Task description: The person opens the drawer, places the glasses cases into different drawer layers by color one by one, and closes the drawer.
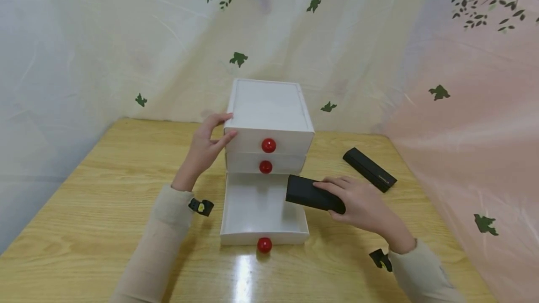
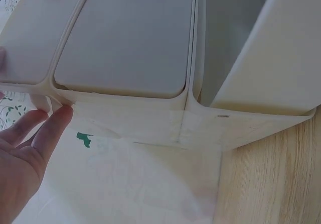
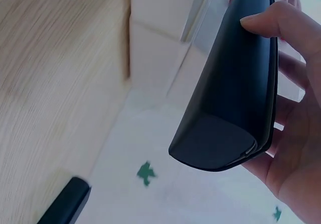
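A white drawer cabinet (image 1: pixel 269 106) with red round knobs stands mid-table, its bottom drawer (image 1: pixel 252 209) pulled out and the upper two closed. My left hand (image 1: pixel 204 146) rests on the cabinet's upper left side, thumb at the front corner; in the left wrist view its fingers (image 2: pixel 57 126) touch the side wall. My right hand (image 1: pixel 362 202) grips a black glasses case (image 1: pixel 313 194) above the right edge of the open drawer, one end over the drawer. In the right wrist view the thumb lies across the glasses case (image 3: pixel 228 83), the other fingers behind it.
Another black case (image 1: pixel 370 169), with small lettering on it, lies on the wooden table (image 1: pixel 105 200) right of the cabinet. A cloth backdrop (image 1: pixel 177 50) with printed leaves hangs behind the table and along its right side.
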A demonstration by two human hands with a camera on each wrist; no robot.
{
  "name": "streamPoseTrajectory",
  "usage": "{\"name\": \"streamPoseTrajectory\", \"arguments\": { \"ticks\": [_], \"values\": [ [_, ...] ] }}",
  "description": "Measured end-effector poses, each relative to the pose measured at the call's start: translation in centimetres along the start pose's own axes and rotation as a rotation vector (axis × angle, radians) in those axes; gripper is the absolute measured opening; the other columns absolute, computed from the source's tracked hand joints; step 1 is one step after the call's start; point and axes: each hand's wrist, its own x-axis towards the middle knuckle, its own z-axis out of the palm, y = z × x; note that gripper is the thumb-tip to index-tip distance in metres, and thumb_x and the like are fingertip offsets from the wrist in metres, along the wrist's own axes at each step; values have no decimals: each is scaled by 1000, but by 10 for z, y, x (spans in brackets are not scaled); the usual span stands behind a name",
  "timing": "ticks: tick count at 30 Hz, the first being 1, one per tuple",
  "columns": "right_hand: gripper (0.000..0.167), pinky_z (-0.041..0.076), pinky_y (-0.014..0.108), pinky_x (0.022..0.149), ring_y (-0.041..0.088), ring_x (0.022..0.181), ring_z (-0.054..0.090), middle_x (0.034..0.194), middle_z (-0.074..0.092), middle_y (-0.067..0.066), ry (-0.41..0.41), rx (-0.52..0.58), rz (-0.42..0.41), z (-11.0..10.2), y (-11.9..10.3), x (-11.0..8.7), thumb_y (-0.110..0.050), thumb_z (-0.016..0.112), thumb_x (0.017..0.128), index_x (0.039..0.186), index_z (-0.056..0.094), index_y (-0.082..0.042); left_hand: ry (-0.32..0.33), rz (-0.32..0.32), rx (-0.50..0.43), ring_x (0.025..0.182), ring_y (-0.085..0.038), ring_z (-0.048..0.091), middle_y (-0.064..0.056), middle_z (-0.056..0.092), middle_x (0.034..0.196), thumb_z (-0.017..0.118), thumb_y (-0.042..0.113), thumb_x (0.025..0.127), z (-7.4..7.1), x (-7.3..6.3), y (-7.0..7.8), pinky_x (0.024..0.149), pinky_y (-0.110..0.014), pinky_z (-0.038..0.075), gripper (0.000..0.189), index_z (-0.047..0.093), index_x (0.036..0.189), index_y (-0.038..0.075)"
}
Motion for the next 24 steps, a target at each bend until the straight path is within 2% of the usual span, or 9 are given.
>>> {"name": "streamPoseTrajectory", "arguments": {
  "ticks": [2,6,9,16,24],
  "values": [
    [63,57,30,62,26,108,65,123,67,6,4,-19,-24,2,-6,5,-28,80,73,132,59,-24,-1,1,2,127,-32,51,-14,52,139,65,16,93,0,0,0,76,-50,60,42,53,132,6],
    [62,50,22,52,23,106,65,123,67,4,-9,-37,-50,5,-17,15,-30,78,74,133,59,-25,-5,0,-1,127,-33,51,-14,52,138,65,16,93,1,0,1,77,-50,60,42,53,132,6],
    [62,51,22,53,21,107,65,124,66,3,-13,-48,-84,7,-25,23,-32,78,74,133,59,-26,-2,5,-6,127,-34,51,-14,53,138,65,16,93,2,-1,1,77,-50,60,42,53,132,5],
    [64,40,17,45,22,110,61,129,63,3,-60,-46,-134,13,-40,44,-32,77,75,135,56,-28,5,25,7,127,-34,52,-15,53,136,65,15,93,1,-1,1,77,-49,60,40,54,131,4],
    [65,42,19,46,25,115,59,128,63,6,-55,-62,-184,21,-51,62,-32,80,74,135,57,-26,17,43,21,125,-34,52,-16,54,134,64,14,93,0,-2,-1,75,-49,60,39,55,130,4]
  ]
}}
